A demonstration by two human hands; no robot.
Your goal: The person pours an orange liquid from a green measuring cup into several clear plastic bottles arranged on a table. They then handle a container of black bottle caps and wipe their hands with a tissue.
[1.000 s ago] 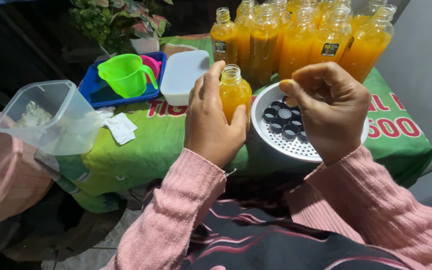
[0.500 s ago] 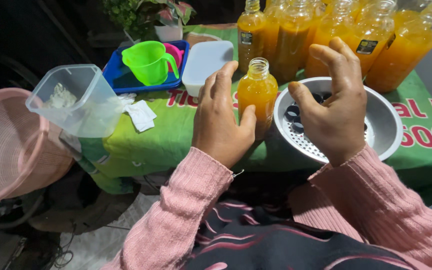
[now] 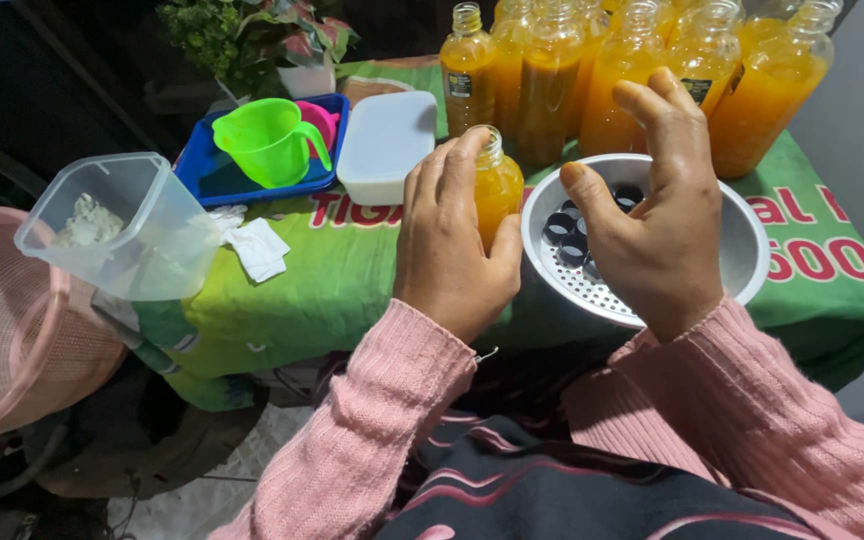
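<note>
- Gripping the small orange-filled bottle [image 3: 497, 190] around its body, the left hand [image 3: 452, 240] holds it upright just beside the metal colander [image 3: 742, 250].
- Hovering over the colander's black caps [image 3: 567, 235], the right hand [image 3: 652, 220] is spread and holds nothing.
- Full and uncapped, the bottle likely feels heavy and spill-prone; its smooth sides may be slippery, so a mid-body hold suits.

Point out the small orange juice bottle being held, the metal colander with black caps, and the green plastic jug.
Small orange juice bottle [image 3: 499, 190], head view, on its orange body beside the left hand's fingers.
Metal perforated colander [image 3: 742, 250], head view, on its bare right inner wall.
Green plastic measuring jug [image 3: 264, 142], head view, on its outer wall.
</note>
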